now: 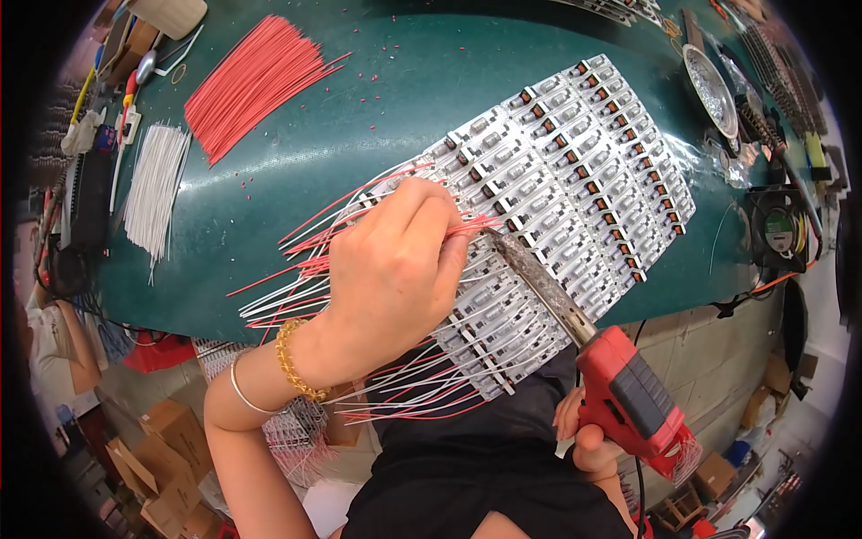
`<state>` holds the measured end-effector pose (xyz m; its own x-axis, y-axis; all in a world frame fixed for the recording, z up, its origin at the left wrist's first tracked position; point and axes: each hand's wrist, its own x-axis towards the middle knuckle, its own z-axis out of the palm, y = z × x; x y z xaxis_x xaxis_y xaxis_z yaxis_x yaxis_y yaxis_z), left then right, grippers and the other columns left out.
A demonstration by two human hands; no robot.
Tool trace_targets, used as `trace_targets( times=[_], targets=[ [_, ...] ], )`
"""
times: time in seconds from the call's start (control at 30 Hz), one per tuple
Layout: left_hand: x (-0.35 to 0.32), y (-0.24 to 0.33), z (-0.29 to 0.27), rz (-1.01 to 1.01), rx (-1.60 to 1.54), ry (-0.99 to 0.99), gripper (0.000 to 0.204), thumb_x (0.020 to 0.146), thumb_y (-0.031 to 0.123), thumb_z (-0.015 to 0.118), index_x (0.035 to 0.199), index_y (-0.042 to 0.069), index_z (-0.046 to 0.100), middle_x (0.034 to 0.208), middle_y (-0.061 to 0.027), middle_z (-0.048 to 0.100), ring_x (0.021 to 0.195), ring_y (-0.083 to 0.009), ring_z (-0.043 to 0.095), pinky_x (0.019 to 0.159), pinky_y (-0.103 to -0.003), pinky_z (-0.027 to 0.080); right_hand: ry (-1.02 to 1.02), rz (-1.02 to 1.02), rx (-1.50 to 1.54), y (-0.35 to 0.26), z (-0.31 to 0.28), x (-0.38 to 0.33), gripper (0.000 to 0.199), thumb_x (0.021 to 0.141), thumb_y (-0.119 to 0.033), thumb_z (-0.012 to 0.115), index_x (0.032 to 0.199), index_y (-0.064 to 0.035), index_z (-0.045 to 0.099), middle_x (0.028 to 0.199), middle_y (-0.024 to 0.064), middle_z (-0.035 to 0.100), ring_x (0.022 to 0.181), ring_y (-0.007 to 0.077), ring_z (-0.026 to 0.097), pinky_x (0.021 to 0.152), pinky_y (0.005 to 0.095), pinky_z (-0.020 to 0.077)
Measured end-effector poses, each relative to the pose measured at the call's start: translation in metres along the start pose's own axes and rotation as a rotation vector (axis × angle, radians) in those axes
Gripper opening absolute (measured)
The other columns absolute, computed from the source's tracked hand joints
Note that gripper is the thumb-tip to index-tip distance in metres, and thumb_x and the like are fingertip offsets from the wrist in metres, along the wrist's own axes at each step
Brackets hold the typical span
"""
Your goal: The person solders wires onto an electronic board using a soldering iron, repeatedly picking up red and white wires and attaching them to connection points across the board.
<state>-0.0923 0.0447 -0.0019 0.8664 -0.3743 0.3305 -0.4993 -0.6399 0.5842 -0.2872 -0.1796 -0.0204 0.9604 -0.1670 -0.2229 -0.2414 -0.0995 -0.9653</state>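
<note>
My left hand [391,260] is closed in a pinch on several red wires [471,225], whose ends lie over a panel of white circuit boards [561,166]. The panel carries rows of small components. In my right hand [590,440] is a red and black soldering iron [633,400]. Its metal tip rests at or just above the boards, close to the pinched wire ends; I cannot tell whether they touch. Red and white wires [413,382] stick out from the panel's near left side, below my left wrist and partly hidden by my hand.
On the green table [296,193] lie a bundle of red wires [260,85] and a bundle of white wires [157,193]. A metal dish [711,90] and a reel-like round device [779,229] stand at the right. Cardboard boxes [166,440] are on the floor; another person [63,341] is at far left.
</note>
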Motion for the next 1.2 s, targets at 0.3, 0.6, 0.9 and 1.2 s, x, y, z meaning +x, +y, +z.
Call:
trace_targets(
  times=[0.3,0.6,0.9,1.2],
  targets=[
    [0.000,-0.002,0.001,0.015,-0.020,0.010,0.010,0.073,0.003,0.064,0.073,0.000,0.055,0.078,-0.0083,0.055,0.060,-0.0215,0.057,0.051,-0.030,0.045,0.138,0.032,0.272,-0.017,0.014,-0.006,0.083,0.062,-0.061,0.067,0.111,0.0027,0.048,0.045,0.0007,0.041,0.037,0.0154,0.043,0.043,0.0281,0.0379],
    [0.000,0.003,-0.014,0.074,-0.094,0.196,0.011,0.068,0.002,0.069,0.071,0.002,0.058,0.075,-0.0072,0.053,0.058,-0.0194,0.055,0.049,-0.029,0.044,0.020,-0.071,0.217,-0.031,0.014,0.003,0.084,0.068,-0.062,0.063,0.118,0.0019,0.042,0.044,-0.0010,0.040,0.037,0.0137,0.043,0.043,0.0276,0.0390],
    [-0.009,0.010,0.003,-0.035,-0.089,0.030,0.010,0.068,0.002,0.065,0.067,0.001,0.055,0.075,-0.0059,0.052,0.050,-0.0191,0.052,0.043,-0.030,0.040,0.116,0.017,0.248,-0.020,0.009,-0.011,0.089,0.067,-0.067,0.061,0.121,0.0016,0.041,0.044,-0.0026,0.040,0.037,0.0115,0.042,0.043,0.0260,0.0385],
    [-0.009,0.006,0.006,-0.013,-0.063,0.041,0.010,0.068,0.002,0.064,0.066,0.001,0.054,0.076,-0.0057,0.052,0.051,-0.0195,0.053,0.043,-0.030,0.040,-0.014,0.150,0.351,-0.001,-0.005,-0.013,0.078,0.067,-0.061,0.066,0.108,0.0022,0.044,0.045,-0.0006,0.042,0.038,0.0144,0.044,0.043,0.0273,0.0381]
  ],
)
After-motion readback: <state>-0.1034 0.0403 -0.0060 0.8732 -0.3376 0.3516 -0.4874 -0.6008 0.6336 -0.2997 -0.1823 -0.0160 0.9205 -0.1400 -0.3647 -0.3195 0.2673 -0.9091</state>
